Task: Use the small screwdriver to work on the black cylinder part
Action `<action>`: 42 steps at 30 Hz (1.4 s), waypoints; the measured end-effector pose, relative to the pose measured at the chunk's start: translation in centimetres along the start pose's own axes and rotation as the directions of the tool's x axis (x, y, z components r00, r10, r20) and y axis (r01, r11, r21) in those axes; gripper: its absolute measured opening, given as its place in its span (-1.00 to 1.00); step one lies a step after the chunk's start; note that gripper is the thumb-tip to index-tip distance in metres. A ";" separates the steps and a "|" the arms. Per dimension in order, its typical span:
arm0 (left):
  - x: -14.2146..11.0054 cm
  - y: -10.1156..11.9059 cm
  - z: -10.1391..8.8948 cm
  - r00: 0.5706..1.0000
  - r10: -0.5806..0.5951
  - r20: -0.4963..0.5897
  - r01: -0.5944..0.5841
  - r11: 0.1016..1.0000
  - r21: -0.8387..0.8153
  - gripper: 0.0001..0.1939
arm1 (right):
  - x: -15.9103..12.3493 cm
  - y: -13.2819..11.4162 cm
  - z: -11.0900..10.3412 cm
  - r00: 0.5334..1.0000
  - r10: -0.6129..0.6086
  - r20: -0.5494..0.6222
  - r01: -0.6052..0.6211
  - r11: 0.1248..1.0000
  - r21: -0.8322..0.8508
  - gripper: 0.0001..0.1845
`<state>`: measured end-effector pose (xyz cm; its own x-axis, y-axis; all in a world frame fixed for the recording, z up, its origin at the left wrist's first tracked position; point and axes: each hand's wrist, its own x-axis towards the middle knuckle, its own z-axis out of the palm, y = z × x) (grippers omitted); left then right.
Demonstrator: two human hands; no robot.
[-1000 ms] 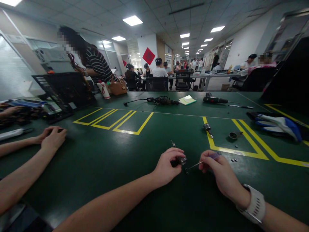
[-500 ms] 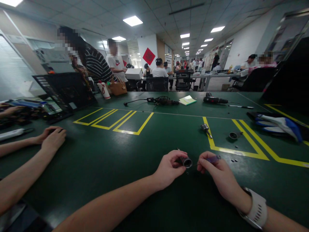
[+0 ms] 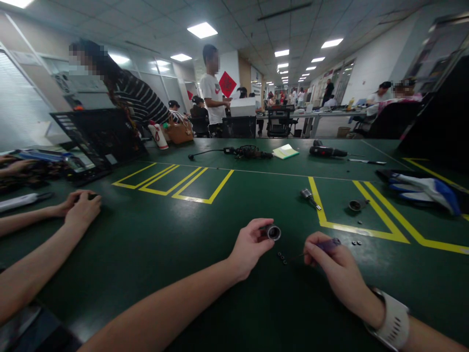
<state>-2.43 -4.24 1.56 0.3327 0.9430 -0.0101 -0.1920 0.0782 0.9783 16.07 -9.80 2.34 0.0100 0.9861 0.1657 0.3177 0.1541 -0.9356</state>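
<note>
I can barely make out the thin shaft of the screwdriver; the right hand, right of lower centre, is curled around its purple handle, partly covering it. Near the centre, the left hand pinches a metal cup, fingers hiding its back; small dark parts lie between the hands.

Metal cup: far end hidden behind left fingers. Purple-handled tool: grip partly covered by right fingers; shaft blurred beyond them, tip, we think, indistinct. Dark parts between these fingers: too small for us to identify.
</note>
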 end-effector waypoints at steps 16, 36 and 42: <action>0.1 0.0 -0.2 0.998 -0.027 -0.064 0.029 0.999 0.023 -0.62 | -1.4 -0.8 0.3 0.890 -0.428 0.159 0.456 0.850 -0.266 -0.80; -0.3 -0.1 0.7 0.994 0.002 -0.110 -0.011 0.997 -0.073 -0.75 | -1.6 -0.3 0.9 0.779 -0.573 0.256 0.626 0.681 -0.380 -0.71; -0.1 -0.1 0.8 0.990 -0.007 -0.140 -0.003 0.998 -0.069 -0.81 | -1.8 -0.7 0.9 0.768 -0.592 0.246 0.636 0.660 -0.399 -0.72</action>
<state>-1.72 -4.65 1.63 0.2011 0.9785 -0.0457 -0.2560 0.0975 0.9617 14.98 -11.61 2.40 -0.4131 0.6814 0.6041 0.5943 0.7044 -0.3880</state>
